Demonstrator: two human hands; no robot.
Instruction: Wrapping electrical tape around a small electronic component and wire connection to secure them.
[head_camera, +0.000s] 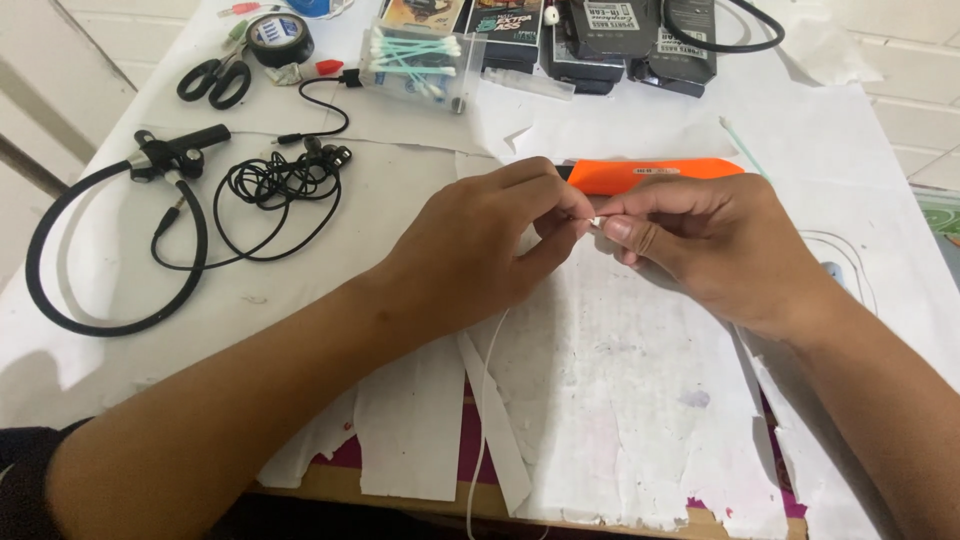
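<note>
My left hand (480, 245) and my right hand (700, 240) meet over the middle of the paper-covered table (620, 400). Their fingertips pinch a tiny white piece (597, 222) between them. A thin white cable (486, 400) hangs from under my left hand and runs down past the table's near edge. Whether the small piece is the end of that cable is hidden by my fingers. An orange tool (650, 174) lies flat just behind my hands.
Black earphones in a tangle (285, 185) and a black neckband headset (110, 250) lie at the left. Scissors (215, 80), a tape roll (280, 38), a clear box of cotton swabs (415, 62) and dark packages (600, 35) sit at the back. A loose swab (742, 145) lies at the right.
</note>
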